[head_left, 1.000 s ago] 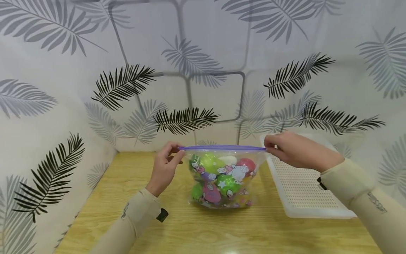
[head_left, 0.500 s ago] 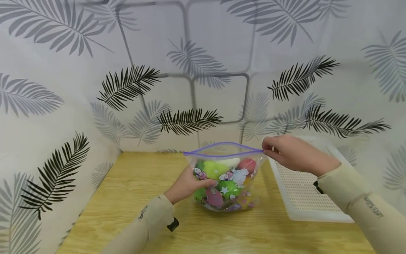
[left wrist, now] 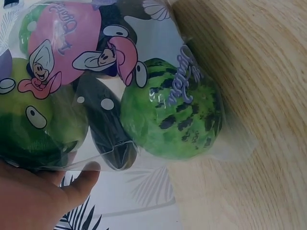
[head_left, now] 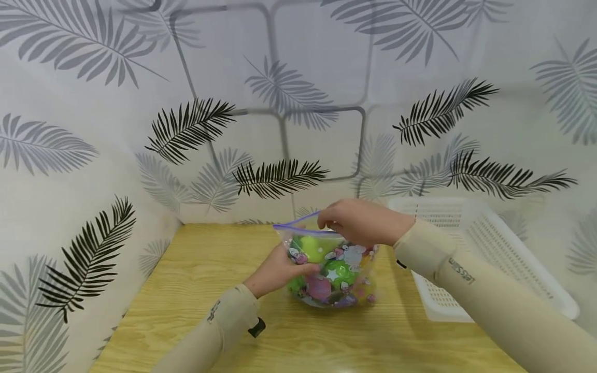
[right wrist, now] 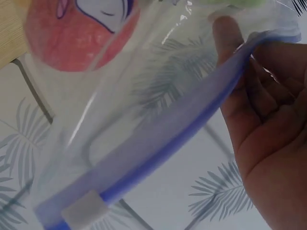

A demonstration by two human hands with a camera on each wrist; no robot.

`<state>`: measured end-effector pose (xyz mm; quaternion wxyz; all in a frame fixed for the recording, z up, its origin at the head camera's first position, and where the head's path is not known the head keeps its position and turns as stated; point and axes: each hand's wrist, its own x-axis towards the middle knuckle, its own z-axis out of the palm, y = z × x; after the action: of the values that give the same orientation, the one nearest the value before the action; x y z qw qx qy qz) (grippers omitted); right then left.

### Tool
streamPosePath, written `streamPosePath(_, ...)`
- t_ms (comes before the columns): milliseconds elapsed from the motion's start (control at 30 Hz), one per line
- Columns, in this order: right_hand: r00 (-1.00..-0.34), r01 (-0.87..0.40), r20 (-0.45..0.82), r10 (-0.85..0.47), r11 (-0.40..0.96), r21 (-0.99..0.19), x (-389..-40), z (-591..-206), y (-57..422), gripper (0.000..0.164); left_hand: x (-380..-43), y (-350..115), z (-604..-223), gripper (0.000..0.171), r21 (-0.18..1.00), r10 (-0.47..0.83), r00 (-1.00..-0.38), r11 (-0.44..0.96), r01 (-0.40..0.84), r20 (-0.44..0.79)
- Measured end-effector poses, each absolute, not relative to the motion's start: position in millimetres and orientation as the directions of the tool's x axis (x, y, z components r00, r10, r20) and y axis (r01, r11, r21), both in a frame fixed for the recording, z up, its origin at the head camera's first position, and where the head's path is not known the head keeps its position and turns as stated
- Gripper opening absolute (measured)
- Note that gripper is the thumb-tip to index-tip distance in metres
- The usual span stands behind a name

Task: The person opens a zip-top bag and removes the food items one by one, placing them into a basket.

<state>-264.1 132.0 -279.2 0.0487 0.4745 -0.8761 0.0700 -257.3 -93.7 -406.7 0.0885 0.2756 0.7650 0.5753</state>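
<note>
A clear zip bag (head_left: pixel 303 229) with a purple zip edge and cartoon prints stands upright on the table, its mouth parted. Inside, the left wrist view shows a striped green toy watermelon (left wrist: pixel 165 129), a dark elongated piece (left wrist: pixel 103 122) and a green round piece (left wrist: pixel 29 134). My left hand (head_left: pixel 277 272) grips the bag's left side, thumb on the front, fingers hidden behind. At the mouth my right hand (head_left: pixel 356 220) pinches the zip edge, its thumb showing through the plastic in the right wrist view. A white slider (right wrist: pixel 85 210) sits near one zip end, by a red round piece (right wrist: pixel 81 36).
A white perforated plastic basket (head_left: pixel 543 269) stands on the wooden table (head_left: pixel 186 290) to the right, partly behind my right forearm. A leaf-patterned cloth (head_left: pixel 317 145) hangs behind the table.
My left hand has dropped from the zip's left corner to the bag's side. My right hand has left the right corner and moved left to mid-mouth. The zip edges have parted.
</note>
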Motion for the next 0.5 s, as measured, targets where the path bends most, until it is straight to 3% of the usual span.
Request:
streamPosePath(233, -0.559, -0.822, -0.064, -0.827, 0.563, -0.091, -276, -285, 119, 0.039, -244, -92, -385, 0.075, 0.907, 0.501, -0.857, 0.297, 0.299, 0.119)
streamPosePath(367, -0.544, -0.819, -0.095, -0.834, 0.552, -0.156, -277, -290, 114, 0.053, -243, -92, -384, 0.085, 0.912, 0.502, -0.857, 0.288, 0.292, 0.116)
streamPosePath(500, -0.501, -0.837, -0.086, -0.861, 0.508, -0.204, -279, -299, 110, 0.062, -242, -92, -382, 0.083, 0.926, 0.509, -0.853, 0.256, 0.276, 0.114)
